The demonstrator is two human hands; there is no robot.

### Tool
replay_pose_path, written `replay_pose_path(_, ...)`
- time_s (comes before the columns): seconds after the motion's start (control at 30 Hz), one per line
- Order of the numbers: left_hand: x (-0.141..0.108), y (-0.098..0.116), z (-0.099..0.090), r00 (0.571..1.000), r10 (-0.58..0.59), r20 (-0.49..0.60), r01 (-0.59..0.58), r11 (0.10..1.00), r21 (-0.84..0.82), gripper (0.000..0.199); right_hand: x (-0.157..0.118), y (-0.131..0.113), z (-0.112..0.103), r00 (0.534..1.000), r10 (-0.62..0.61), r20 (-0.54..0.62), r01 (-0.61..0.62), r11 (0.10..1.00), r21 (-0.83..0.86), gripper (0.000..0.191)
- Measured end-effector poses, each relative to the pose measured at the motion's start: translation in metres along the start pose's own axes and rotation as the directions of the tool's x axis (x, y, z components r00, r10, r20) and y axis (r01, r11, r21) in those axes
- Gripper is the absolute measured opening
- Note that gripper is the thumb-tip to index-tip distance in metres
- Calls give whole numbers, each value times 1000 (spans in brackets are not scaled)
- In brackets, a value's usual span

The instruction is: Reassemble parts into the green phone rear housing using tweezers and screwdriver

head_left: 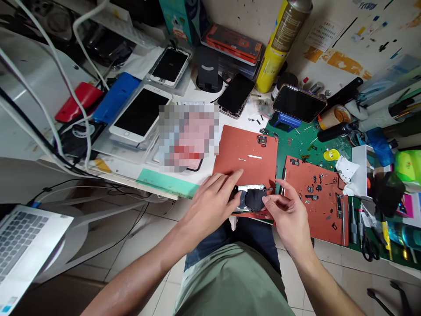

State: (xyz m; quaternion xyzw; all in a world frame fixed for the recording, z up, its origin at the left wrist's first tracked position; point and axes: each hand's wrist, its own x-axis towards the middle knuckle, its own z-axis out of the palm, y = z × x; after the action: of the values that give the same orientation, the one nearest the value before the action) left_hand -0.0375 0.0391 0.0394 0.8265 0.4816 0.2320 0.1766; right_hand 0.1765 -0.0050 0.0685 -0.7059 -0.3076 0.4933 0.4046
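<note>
An opened phone housing [241, 211] lies at the near edge of a reddish-brown mat, with a round black piece [255, 200] inside its frame. My left hand [215, 197] holds the housing's left end, thumb along the near side and index finger stretched over the mat. At the right end, my right hand [289, 208] has its thumb against the edge by the black piece. Its index finger is bent near a thin dark strip [269, 189] sticking out of the frame. The other right fingers are curled and partly hidden.
Small phone parts cover a second reddish-brown mat [324, 219] on the right, beside scissors [370, 250] and screwdrivers [353, 221]. A phone [299, 103] leans on a blue stand. Behind are a yellow spray can [271, 57] and a white phone [141, 114]. A laptop [29, 250] stands lower left.
</note>
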Motion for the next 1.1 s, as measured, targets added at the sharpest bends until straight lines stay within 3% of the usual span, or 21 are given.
replay_pose_path(0.17, -2, -3, -2, 999, -33, 24, 35, 996, -78, 53, -4, -2, 11, 999, 32, 38, -33, 999, 11, 81)
replay_pose_path(0.4, -2, 1, 1, 1000, 3, -13, -3, 1000, -6, 50, -4, -4, 28, 999, 5, 51, -1, 996, -91, 73)
replay_pose_path(0.7, -2, 3, 0, 997, 44, -66, -41, 998, 39, 48, -2, 0, 34, 999, 16, 36, -12, 992, -122, 72)
replay_pose_path(0.97, -3, 2, 3, 995, 54, -81, -49, 997, 61, 47, -1, 4, 34, 994, -109, 6, 106, 949, -296, 60)
replay_pose_path(1.1, -3, 2, 4, 994, 71, -82, -65, 995, 73, 45, 0, 3, 33, 992, -127, 14, 126, 945, -302, 55)
